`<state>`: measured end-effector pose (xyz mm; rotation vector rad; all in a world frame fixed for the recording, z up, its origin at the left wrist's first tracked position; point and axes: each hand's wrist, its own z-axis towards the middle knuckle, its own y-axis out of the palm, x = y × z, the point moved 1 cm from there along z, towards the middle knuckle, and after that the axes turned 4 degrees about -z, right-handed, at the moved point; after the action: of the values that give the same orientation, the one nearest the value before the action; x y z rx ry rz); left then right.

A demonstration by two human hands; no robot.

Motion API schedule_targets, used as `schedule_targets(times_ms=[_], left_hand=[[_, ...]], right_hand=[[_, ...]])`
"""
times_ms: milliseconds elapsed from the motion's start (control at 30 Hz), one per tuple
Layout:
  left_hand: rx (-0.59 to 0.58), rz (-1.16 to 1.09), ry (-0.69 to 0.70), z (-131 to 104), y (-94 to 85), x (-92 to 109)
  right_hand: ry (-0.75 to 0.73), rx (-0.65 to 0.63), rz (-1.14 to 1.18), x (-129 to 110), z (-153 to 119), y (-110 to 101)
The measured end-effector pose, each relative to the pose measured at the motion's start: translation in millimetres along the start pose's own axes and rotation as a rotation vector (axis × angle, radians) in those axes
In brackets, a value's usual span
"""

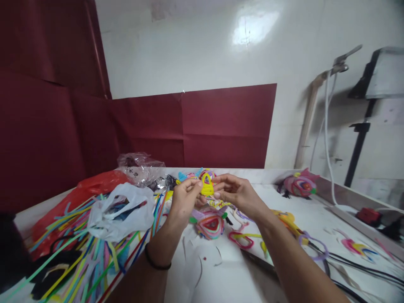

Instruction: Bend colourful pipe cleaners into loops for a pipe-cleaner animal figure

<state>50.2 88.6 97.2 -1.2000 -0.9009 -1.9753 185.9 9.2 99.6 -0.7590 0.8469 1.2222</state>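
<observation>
Between my two hands, raised over the middle of the table, is a yellow bent pipe-cleaner shape with an open loop at its top. My left hand pinches its left side between thumb and fingers. On its right side, the fingers and thumb of my right hand close on it. Just below lies a pink, red and green pipe-cleaner figure. More colourful pipe-cleaner pieces sit behind my hands, partly hidden by them. A pink-red pipe-cleaner loop rests near my right forearm.
Loose pipe cleaners, a white plastic bag and a red bag fill the left. At the right are a finished-looking pink figure, a purple loop, black cables and a red plug. Paper scraps lie in front.
</observation>
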Motion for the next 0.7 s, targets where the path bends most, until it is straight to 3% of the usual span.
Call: schedule_targets(times_ms=[100,700], left_hand=[[-0.01,-0.015,-0.023,-0.4,-1.0,-0.2],[-0.03,-0.063,-0.068,0.6,-3.4,-4.9]], right_hand=[[0.01,-0.025,-0.017,-0.7,-1.4,-2.6],[0.003,0.153,-0.128,8.8,3.7,1.7]])
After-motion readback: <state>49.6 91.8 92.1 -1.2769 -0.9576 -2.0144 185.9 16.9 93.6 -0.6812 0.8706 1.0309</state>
